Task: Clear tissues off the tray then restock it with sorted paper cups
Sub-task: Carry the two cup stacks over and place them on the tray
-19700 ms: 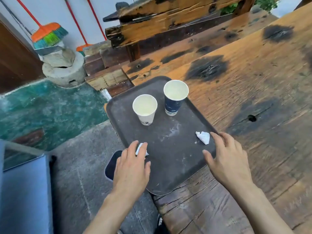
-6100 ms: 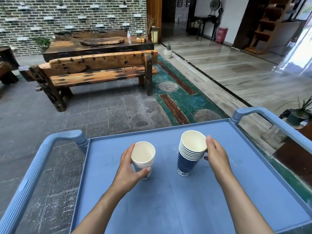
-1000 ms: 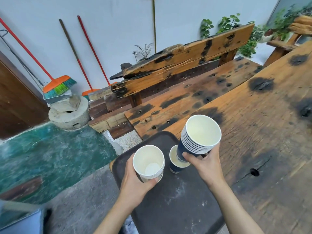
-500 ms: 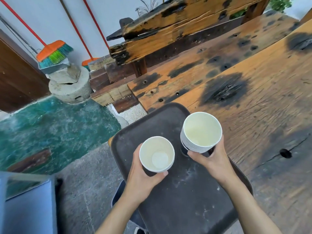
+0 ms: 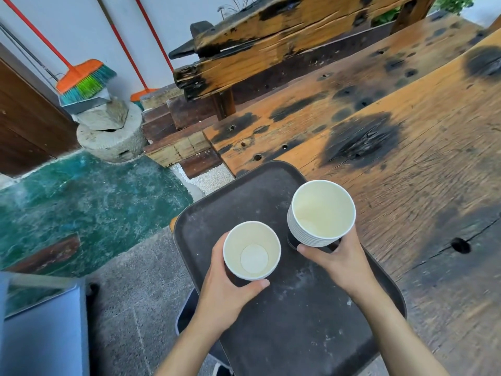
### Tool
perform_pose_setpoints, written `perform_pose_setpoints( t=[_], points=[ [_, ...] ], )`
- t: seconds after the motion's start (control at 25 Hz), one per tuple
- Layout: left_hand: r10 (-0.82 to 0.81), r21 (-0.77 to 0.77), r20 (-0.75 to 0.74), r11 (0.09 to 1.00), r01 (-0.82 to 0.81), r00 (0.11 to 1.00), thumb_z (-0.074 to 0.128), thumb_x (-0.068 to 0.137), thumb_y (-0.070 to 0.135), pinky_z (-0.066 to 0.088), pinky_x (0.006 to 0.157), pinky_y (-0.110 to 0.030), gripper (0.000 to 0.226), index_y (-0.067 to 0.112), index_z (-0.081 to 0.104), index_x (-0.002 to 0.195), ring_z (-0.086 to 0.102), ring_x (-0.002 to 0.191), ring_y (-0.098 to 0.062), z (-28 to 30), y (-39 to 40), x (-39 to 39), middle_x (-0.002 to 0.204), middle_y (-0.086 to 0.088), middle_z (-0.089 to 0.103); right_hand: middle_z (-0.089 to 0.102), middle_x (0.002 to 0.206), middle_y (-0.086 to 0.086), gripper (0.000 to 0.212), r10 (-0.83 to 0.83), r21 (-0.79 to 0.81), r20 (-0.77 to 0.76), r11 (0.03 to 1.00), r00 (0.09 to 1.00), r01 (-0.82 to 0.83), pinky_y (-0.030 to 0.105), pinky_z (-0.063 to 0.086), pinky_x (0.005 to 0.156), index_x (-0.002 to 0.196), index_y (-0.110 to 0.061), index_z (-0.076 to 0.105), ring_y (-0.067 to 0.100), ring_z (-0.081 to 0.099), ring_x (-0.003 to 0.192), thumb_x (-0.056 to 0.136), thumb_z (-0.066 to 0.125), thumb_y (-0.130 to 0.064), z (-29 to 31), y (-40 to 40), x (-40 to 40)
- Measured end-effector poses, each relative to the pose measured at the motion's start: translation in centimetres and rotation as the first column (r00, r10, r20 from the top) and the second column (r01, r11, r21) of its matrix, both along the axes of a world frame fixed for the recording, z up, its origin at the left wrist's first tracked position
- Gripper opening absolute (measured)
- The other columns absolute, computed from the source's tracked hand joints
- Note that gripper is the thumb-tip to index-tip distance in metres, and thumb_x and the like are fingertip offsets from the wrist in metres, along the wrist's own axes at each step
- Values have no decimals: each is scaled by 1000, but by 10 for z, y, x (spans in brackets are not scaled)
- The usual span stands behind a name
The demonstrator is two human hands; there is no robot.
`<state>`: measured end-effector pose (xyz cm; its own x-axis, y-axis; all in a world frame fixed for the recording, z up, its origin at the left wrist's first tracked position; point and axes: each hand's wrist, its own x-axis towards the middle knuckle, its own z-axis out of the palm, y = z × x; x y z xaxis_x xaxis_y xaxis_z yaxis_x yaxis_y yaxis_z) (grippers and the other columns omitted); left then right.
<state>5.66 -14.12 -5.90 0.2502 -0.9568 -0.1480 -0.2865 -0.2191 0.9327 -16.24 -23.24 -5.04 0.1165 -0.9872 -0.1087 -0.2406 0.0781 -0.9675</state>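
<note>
A dark brown tray lies on the near left corner of a worn wooden table, overhanging its edge. My left hand grips a short stack of white paper cups over the tray's left side. My right hand holds a taller stack of blue paper cups by its lower part over the tray's far right. Both stacks are seen from above, so their bases are hidden. No tissue shows on the tray.
A wooden bench stands beyond the table. Brooms lean on the wall above a stone block at the far left. The blue cart is at the lower left, on the grey floor.
Both stacks have come lower and closer to the tray surface. The single blue cup seen on the tray a second ago is now hidden under the right-hand stack.
</note>
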Motion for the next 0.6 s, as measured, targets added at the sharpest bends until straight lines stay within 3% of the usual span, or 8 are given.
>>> perform_pose_setpoints(
  t=[0.16, 0.4, 0.52, 0.6],
  points=[
    [9, -9, 9, 1000, -9, 1000, 89, 52, 37, 36, 86, 0, 95, 58, 33, 127, 48, 119, 10, 0, 4, -2, 127, 38, 48, 52, 120, -32, 88, 27, -10, -22, 1000, 999, -27, -2, 34, 80, 122, -54, 36, -8, 46, 115, 52, 86, -37, 1, 2, 0],
    [33, -8, 15, 999, -33, 999, 89, 52, 41, 38, 92, -23, 96, 57, 32, 128, 47, 122, 7, -2, 11, 0, 130, 35, 48, 52, 116, -39, 88, 2, -17, -53, 1000, 999, -2, 1, 36, 79, 122, -55, 35, -11, 47, 112, 52, 86, -37, 0, 6, 1],
    [36, 14, 6, 999, -36, 999, 89, 51, 42, 37, 93, -25, 97, 57, 32, 129, 47, 122, 6, -4, 14, 1, 130, 34, 48, 50, 118, -41, 90, 4, 2, -53, 1000, 999, -4, -2, 34, 80, 124, -54, 33, -14, 45, 113, 53, 86, -38, 1, 8, 1],
    [34, 26, 0, 999, -34, 999, 89, 52, 42, 37, 93, -24, 97, 58, 31, 129, 46, 122, 7, -2, 14, 1, 130, 36, 48, 48, 119, -42, 91, 7, 14, -58, 1000, 998, -6, 4, 36, 83, 124, -55, 32, -13, 43, 115, 54, 87, -39, 3, 9, 2]
  ],
)
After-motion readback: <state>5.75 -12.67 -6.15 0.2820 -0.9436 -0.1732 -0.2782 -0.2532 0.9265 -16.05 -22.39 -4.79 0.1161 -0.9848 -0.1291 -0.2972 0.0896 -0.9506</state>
